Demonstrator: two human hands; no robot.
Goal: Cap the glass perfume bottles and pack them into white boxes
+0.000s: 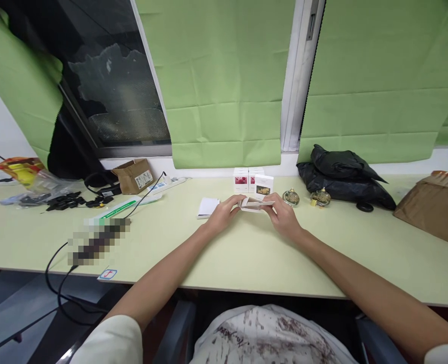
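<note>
Centrally, left hand (pixel 220 216) and right hand (pixel 283 217) fingers pinch a flattened white carton (pixel 254 203); its print is illegible.

Matt white card box (pixel 254 204); smooth pale-green table (pixel 224 253); glossy black plastic bag (pixel 345 177); brown cardboard carton (pixel 436 207).

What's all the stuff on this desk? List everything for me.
flat carton: 1, white, held in both hands at mid desk
small boxes: 3, white with pictures, behind the hands
round bottles: 2, gold, right of the boxes
white card: 1, left of the hands
black bags: heap, back right
brown parcel: 1, far right
open cardboard box: 1, brown, back left
desk: 1, pale green
left hand: on the carton
right hand: on the carton
</note>
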